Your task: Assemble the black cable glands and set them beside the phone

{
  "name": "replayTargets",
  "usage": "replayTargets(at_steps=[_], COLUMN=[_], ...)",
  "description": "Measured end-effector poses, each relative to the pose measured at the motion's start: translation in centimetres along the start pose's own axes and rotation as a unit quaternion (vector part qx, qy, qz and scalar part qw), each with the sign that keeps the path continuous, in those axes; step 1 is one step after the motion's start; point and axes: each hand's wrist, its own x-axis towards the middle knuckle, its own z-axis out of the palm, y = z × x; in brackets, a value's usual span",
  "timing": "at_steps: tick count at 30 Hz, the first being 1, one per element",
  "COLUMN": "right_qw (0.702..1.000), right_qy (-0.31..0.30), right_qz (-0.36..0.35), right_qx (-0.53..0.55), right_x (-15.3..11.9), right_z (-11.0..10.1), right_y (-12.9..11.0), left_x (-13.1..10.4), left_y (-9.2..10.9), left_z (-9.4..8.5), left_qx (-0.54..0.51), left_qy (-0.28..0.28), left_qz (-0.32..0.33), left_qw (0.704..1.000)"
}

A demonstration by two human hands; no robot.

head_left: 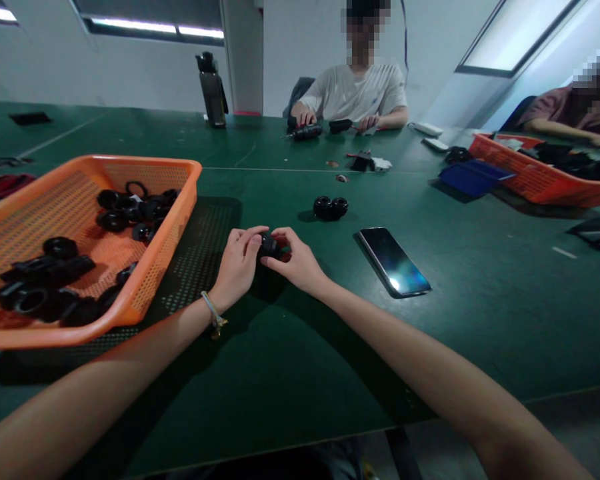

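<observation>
Black part (269, 245), one, gripped in both hands (237, 261) (300, 263) between one basket (196, 179), one phone (395, 263)

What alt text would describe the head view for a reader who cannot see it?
The left hand and right hand hold a small black part over a green table. An orange basket of black parts stands at left, a phone lies at right, and a co-worker sits opposite.
</observation>
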Motion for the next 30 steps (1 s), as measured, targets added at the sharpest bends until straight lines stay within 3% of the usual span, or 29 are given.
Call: replayTargets(at_steps=[6,10,13,16,18,23,26,30], right_qw=[0.999,0.999,0.994,0.972,0.945,0.88,0.861,0.869], right_qy=[0.012,0.034,0.102,0.21,0.292,0.417,0.425,0.371], right_qz=[-0.031,-0.019,-0.005,0.026,0.052,0.086,0.138,0.182], right_qx=[-0.008,-0.013,-0.044,-0.105,-0.139,-0.211,-0.244,-0.27], right_x=[0.0,0.3,0.8,1.5,1.9,2.9,3.3,3.6], right_z=[0.1,-0.5,-1.8,-3.7,-4.9,-7.5,-8.6,-9.4], right_y=[0.0,0.5,1.5,2.7,3.4,4.8,5.5,6.1], left_x=[0.2,0.0,0.0,0.1,0.1,0.2,0.2,0.2], left_y=[-0.3,-0.3,-0.4,-0.3,-0.2,0.0,0.1,0.2], left_z=[0.1,0.2,0.2,0.2,0.2,0.1,0.2,0.5], left_qx=[-0.024,-0.05,-0.045,-0.032,-0.023,-0.011,-0.007,0.004], left_qy=[-0.036,-0.023,-0.02,-0.034,-0.046,-0.061,-0.068,-0.085], left_qz=[0.074,0.069,0.045,0.022,0.007,-0.006,-0.008,-0.011], left_qw=[0.996,0.996,0.998,0.999,0.999,0.998,0.998,0.996])
